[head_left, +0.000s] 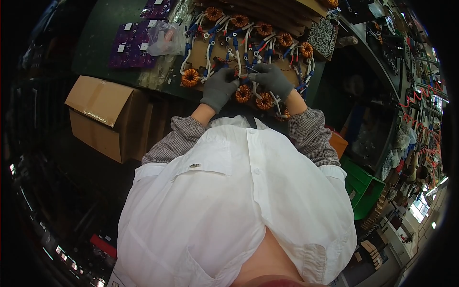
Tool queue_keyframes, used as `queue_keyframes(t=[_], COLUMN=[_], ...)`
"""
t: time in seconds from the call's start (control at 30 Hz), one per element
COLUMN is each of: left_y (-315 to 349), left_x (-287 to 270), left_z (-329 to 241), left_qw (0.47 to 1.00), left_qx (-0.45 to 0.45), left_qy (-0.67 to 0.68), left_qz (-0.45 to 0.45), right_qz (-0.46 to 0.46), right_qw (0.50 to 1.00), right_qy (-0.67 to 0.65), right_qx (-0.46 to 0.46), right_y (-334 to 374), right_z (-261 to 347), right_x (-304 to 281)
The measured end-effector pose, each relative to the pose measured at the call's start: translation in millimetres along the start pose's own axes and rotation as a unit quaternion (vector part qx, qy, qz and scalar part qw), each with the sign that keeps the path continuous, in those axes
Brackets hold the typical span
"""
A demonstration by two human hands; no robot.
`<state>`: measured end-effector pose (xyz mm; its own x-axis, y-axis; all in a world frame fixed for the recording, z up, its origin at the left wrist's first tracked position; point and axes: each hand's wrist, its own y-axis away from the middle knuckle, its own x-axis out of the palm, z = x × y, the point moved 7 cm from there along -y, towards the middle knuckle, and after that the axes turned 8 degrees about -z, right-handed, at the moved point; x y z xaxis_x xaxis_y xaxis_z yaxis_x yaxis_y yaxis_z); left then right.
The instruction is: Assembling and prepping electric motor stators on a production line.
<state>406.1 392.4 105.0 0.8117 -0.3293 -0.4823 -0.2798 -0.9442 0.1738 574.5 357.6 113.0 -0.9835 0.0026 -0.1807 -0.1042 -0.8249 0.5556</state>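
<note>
Both my hands wear grey gloves and work close together over a brown cardboard sheet (199, 53) on the bench. My left hand (221, 89) has its fingers pinched on a wire lead (238, 61) among the coils. Close beside it, my right hand (273, 79) is closed at the fingertips on a thin wire; its exact end is hidden. Copper-wound ring coils with blue and white leads and ring terminals lie around them, such as a coil (190, 77) left of my left hand and another coil (264, 101) just below my fingers.
Purple circuit boards (129, 51) and a clear plastic bag (167, 39) lie at the left of the dark green bench (98, 45). Stacked cardboard sheets (287, 13) rise behind the coils. An open cardboard box (98, 101) stands at left; a green crate (362, 184) sits at right.
</note>
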Motion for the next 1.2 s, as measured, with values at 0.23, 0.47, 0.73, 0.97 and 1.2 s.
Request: queue_keyframes(t=[0.23, 0.47, 0.73, 0.97, 1.2], left_y=[0, 0, 1, 1, -1], left_x=[-3, -2, -4, -5, -1], left_z=[-4, 1, -2, -5, -3], left_qw=[1.0, 1.0, 0.999, 1.0, 0.999], left_qx=[0.004, 0.009, 0.03, 0.011, 0.021], left_qy=[-0.019, -0.01, -0.02, -0.013, -0.026], left_qz=[0.01, 0.005, -0.017, 0.0, -0.008], right_qz=[-0.003, 0.001, -0.016, -0.022, 0.025], right_qw=[0.992, 0.982, 0.981, 0.976, 0.962], right_qy=[0.125, 0.171, 0.138, 0.213, 0.269], right_qx=[-0.026, -0.086, -0.136, -0.039, -0.028], right_y=[-9, -19, -20, -15, -23], right_z=[10, 9, 6, 10, 29], right_x=[2, 5, 5, -12, 14])
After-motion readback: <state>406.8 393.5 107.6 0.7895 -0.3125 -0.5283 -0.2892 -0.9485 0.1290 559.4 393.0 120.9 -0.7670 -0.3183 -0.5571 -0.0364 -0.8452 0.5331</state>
